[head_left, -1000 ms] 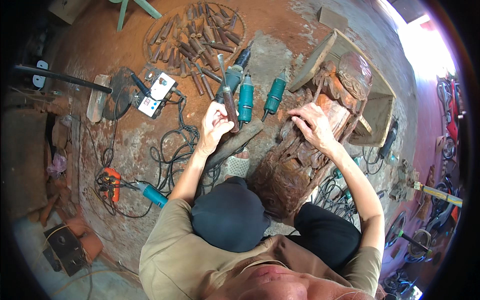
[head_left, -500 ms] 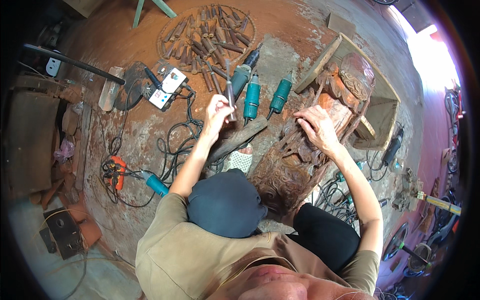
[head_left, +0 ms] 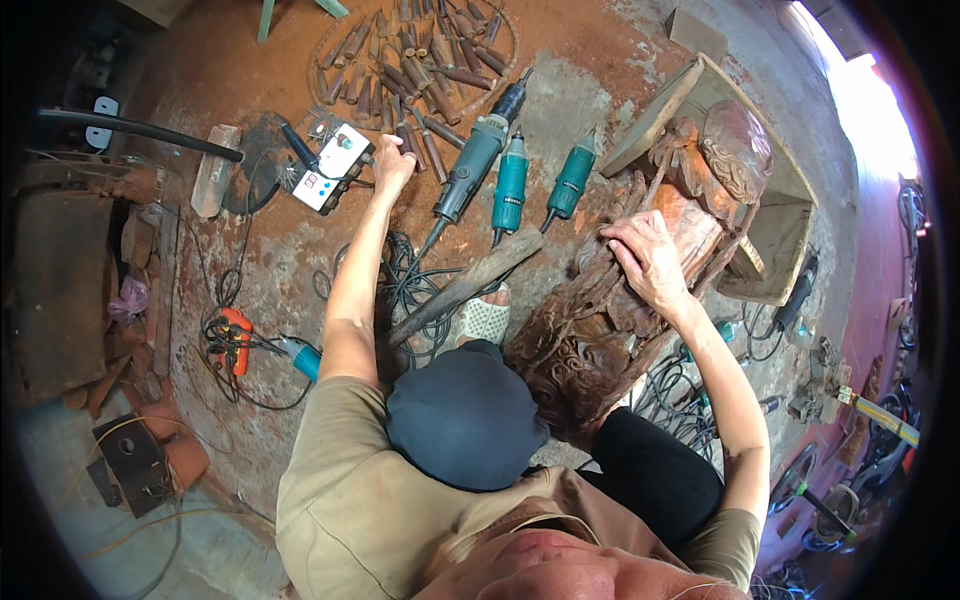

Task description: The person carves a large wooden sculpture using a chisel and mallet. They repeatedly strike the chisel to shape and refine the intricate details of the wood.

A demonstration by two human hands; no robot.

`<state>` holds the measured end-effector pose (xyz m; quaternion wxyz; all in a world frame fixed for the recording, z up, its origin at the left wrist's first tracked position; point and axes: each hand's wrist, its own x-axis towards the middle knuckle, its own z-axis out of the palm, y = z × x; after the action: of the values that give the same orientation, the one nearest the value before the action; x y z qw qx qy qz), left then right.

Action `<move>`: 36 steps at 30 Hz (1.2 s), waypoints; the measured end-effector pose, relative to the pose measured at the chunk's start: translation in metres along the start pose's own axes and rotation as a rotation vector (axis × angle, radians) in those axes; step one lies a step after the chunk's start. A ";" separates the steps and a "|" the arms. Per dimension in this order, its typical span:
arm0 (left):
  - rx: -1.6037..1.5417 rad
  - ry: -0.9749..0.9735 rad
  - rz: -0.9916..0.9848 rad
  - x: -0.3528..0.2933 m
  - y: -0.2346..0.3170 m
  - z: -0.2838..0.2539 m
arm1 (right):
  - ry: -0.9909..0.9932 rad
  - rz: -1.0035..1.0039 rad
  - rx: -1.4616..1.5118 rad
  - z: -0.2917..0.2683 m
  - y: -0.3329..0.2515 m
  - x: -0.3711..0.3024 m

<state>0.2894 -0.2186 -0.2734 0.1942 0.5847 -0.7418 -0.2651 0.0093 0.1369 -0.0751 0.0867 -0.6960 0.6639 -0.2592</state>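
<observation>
My left hand [head_left: 393,165] is over the near edge of a spread of wood-handled chisels [head_left: 415,82], just right of a white control box [head_left: 336,166]. Its fingers are curled closed, and what they hold, if anything, I cannot make out. My right hand [head_left: 650,258] lies on top of a dark brown wood carving [head_left: 600,312], fingers over its left side and thumb apart. The carving, with a rounded, patterned upper part, leans from my lap into an open wooden box frame [head_left: 795,245].
Teal and dark green power grinders [head_left: 475,168] lie mid-floor, cords tangled below. A wooden stick [head_left: 470,285] crosses them near my sandalled foot [head_left: 485,318]. An orange device [head_left: 234,342] sits at left. More cables [head_left: 675,400] and a black tool [head_left: 797,293] are at right.
My left hand has moved up and left, from above the grinders to the chisels. The chisel it held upright no longer shows there. My right hand stays on the carving.
</observation>
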 end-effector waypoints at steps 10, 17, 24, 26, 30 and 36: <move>0.101 -0.098 0.362 0.078 0.103 0.052 | -0.018 0.043 -0.031 -0.001 -0.004 0.003; 0.097 -0.254 0.144 0.128 0.129 0.118 | -0.074 0.079 -0.028 0.000 -0.006 0.004; -0.086 -0.121 -0.052 0.115 0.117 0.114 | -0.080 0.104 0.006 -0.003 -0.011 0.004; -0.417 -0.065 -0.128 0.107 0.106 0.104 | -0.081 0.100 0.032 -0.003 -0.013 0.006; -1.068 -0.299 -0.217 0.039 0.122 0.061 | -0.032 0.137 0.065 -0.013 -0.015 -0.008; -1.245 -0.714 0.131 -0.101 0.115 -0.032 | -0.025 0.093 0.044 -0.028 -0.027 -0.023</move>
<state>0.2452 -0.1056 -0.1748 0.2529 0.1974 -0.5048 -0.8014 0.0198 0.1679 -0.0449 0.1222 -0.6654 0.6888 -0.2605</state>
